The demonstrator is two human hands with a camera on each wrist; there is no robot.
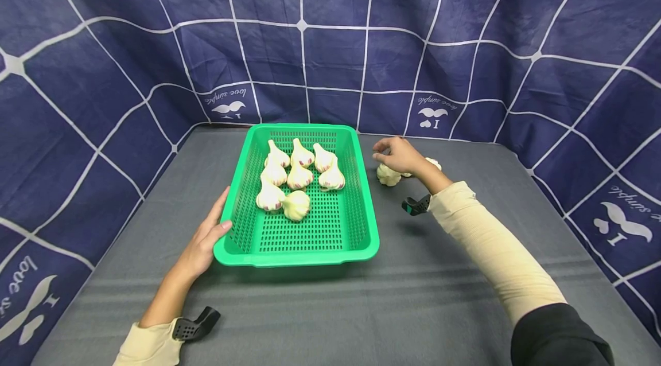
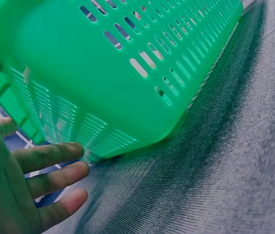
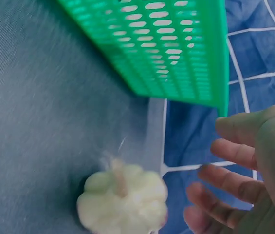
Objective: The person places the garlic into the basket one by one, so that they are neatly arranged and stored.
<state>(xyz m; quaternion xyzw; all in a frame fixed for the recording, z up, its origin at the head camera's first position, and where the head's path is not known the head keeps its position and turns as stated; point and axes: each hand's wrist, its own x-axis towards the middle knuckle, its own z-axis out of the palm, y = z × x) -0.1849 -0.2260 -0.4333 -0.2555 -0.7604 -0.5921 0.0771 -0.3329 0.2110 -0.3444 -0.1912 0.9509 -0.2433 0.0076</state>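
A green plastic basket (image 1: 304, 259) with slotted walls stands on the grey cloth. Inside it lie several garlic bulbs (image 1: 296, 206), mostly towards the back and left. My left hand (image 1: 205, 240) rests at the basket's left side, thumb at the rim; in the left wrist view its fingers stretch along the outer wall. To the right of the basket, my right hand (image 1: 400, 155) hovers with nothing in its fingers, which are loosely bent. Just below it sits a loose garlic bulb (image 1: 388, 175), seen with its stem up in the right wrist view (image 3: 122, 202).
More garlic (image 1: 434, 163) lies partly hidden behind the right wrist. The grey cloth (image 1: 413, 297) covers the table. A dark blue curtain (image 1: 330, 56) with white lines surrounds the back and both sides. Each wrist carries a black camera mount (image 1: 196, 324).
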